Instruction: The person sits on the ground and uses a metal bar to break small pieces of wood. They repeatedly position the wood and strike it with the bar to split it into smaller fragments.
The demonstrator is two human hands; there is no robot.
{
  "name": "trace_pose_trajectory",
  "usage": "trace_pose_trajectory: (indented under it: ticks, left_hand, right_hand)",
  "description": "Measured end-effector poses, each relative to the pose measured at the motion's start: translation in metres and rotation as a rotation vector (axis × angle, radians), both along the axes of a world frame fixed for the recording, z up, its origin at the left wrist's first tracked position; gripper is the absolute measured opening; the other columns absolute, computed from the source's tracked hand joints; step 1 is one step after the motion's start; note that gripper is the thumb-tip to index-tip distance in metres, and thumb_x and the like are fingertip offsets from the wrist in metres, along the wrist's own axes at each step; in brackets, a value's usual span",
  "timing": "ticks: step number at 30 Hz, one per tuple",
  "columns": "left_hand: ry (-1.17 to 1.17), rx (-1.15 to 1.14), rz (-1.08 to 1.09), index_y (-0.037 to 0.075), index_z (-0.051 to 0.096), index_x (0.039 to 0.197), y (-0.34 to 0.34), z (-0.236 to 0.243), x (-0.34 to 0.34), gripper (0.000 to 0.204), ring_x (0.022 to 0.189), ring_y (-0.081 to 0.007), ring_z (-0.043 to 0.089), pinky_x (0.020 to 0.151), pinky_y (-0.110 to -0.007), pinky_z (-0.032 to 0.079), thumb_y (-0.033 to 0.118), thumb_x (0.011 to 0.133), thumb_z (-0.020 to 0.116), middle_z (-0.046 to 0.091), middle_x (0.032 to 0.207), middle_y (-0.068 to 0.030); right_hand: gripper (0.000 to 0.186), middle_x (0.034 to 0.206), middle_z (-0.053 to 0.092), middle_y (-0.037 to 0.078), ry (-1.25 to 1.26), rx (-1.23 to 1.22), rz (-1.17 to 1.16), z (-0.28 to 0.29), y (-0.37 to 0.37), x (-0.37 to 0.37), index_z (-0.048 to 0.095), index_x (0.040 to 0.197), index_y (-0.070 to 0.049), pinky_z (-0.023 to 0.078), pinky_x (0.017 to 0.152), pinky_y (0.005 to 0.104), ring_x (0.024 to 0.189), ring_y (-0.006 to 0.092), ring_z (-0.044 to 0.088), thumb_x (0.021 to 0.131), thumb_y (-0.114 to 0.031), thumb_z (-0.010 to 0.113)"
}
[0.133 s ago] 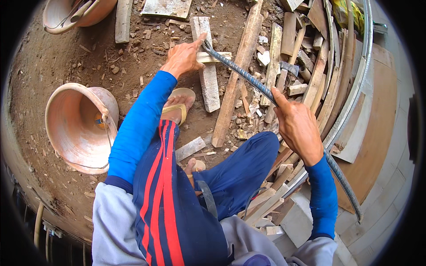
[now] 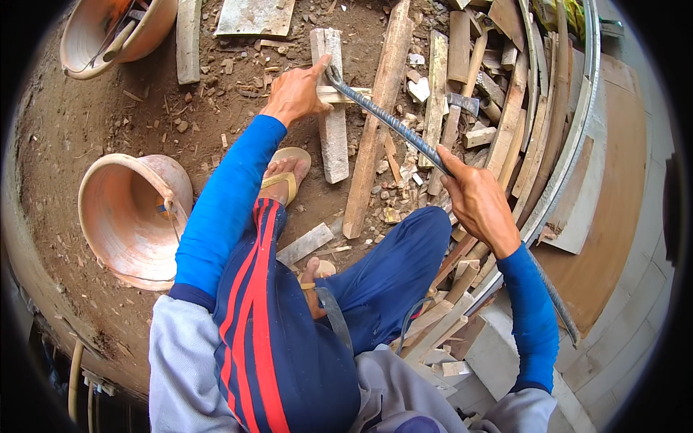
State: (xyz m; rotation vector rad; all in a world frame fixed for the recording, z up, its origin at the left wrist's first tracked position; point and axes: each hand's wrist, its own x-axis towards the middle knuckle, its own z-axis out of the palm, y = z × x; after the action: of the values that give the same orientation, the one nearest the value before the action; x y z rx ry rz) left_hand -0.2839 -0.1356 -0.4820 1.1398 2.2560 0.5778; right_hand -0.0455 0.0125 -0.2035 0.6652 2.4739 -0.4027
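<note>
My right hand (image 2: 482, 198) is wrapped round a ribbed steel pry bar (image 2: 393, 121). The bar slants from its bent tip at the upper left, past my right forearm, to its other end at the lower right. Its tip rests by a short pale wooden strip (image 2: 350, 94), which lies across a grey wooden block (image 2: 333, 141) on the dirt. My left hand (image 2: 297, 94) closes on the strip's left end, its index finger stretched out along the block near the bar's tip. The fingers under that hand are partly hidden.
A dirty bucket (image 2: 119, 224) lies tipped at left; another bucket (image 2: 79, 43) with tools stands at upper left. A long beam (image 2: 375, 137) lies right of the block. Scrap wood (image 2: 516, 123), a hammer-like metal head (image 2: 463, 104) and a curved-looking metal rail (image 2: 570, 173) are at right.
The view has shifted slightly. The bar's lower right end has moved up and left a little with my right hand. My left hand stays on the strip.
</note>
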Motion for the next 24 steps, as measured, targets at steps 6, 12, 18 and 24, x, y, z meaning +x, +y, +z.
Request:
trace_pose_trajectory:
  ticks: [6,12,18,24]
  left_hand:
    - [-0.005,-0.03,-0.004,0.021,0.042,0.162,0.004,0.018,0.003,0.117,0.085,-0.037,0.076,0.075,-0.048,0.061,0.056,0.065,0.096,0.075,0.088,-0.021]
    - [0.039,-0.033,-0.067,0.024,0.037,0.164,0.013,0.014,0.006,0.115,0.081,-0.0403,0.075,0.071,-0.051,0.058,0.054,0.069,0.093,0.075,0.087,-0.0214]
    - [0.077,-0.058,-0.065,0.023,0.04,0.162,0.024,0.036,0.004,0.11,0.091,-0.0424,0.074,0.078,-0.053,0.059,0.048,0.069,0.094,0.075,0.096,-0.0223]
    - [0.078,-0.015,-0.02,0.023,0.036,0.164,0.001,0.02,0.024,0.112,0.087,-0.0425,0.075,0.076,-0.052,0.059,0.052,0.071,0.09,0.074,0.093,-0.0231]
  right_hand:
    - [0.044,0.074,0.066,0.028,0.005,-0.113,-0.113,0.0,0.014,0.002,0.064,0.142,-0.006,0.05,0.066,0.0542,0.066,0.0463,0.066,0.097,-0.009,0.064]
    - [0.047,0.077,0.068,0.028,0.09,-0.067,-0.188,-0.021,0.003,0.041,0.063,0.142,-0.006,0.052,0.064,0.0546,0.068,0.0465,0.067,0.095,-0.009,0.066]
    - [0.045,0.081,0.068,0.031,0.223,-0.071,-0.216,-0.019,0.002,0.056,0.067,0.138,-0.007,0.053,0.069,0.0561,0.077,0.0503,0.068,0.093,-0.012,0.067]
    - [0.041,0.078,0.07,0.026,0.152,0.017,-0.04,-0.032,0.017,0.063,0.069,0.134,-0.011,0.056,0.061,0.0535,0.067,0.0452,0.07,0.095,-0.023,0.067]
